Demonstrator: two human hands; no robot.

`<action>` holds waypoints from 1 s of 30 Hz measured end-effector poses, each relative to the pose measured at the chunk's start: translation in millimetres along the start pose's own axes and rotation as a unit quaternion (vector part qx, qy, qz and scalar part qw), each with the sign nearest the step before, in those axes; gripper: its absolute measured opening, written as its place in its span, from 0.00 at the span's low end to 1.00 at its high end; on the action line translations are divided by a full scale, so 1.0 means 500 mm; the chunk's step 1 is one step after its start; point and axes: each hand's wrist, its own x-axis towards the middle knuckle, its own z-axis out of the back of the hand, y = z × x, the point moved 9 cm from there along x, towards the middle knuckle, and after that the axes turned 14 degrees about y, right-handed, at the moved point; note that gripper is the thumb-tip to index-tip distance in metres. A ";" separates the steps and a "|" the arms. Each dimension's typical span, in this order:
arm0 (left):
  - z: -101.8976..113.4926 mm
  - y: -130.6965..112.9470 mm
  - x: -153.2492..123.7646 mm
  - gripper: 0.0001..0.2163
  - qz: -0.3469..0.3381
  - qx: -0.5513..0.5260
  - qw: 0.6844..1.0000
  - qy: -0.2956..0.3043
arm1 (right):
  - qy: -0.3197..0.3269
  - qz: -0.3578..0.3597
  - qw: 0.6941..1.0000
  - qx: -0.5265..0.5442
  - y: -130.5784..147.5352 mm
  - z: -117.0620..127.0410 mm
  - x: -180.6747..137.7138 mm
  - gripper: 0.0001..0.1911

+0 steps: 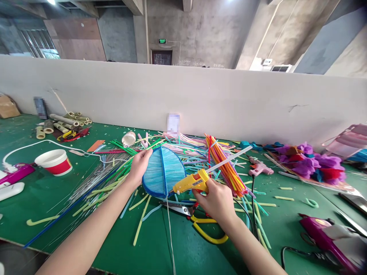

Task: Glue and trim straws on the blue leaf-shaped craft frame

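My left hand [139, 165] grips the left edge of a blue leaf-shaped piece [160, 173] with a wire stem, holding it tilted above the green table [177, 244]. My right hand [215, 198] is closed around a yellow hot glue gun [192, 183]. The gun's nozzle points left and sits at the leaf's lower right edge. A white glue stick [229, 158] juts from the gun's back toward the upper right.
Scissors [179, 208] lie just below the leaf. Loose colored sticks and a bundled orange bunch [225, 162] crowd the middle. A red-white cup [54, 161] stands left, a pink glue gun [259, 168] and purple flowers [309, 164] right. A white partition wall [200, 99] runs behind.
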 end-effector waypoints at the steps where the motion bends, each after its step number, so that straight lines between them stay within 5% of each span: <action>1: -0.001 0.000 0.000 0.17 0.000 0.001 1.000 0.002 | 0.002 0.004 1.000 0.000 0.003 -0.001 0.000 0.10; 30: 0.002 0.002 0.001 0.17 -0.004 0.004 1.000 0.000 | 0.016 0.019 0.999 0.023 -0.015 -0.004 0.008 0.07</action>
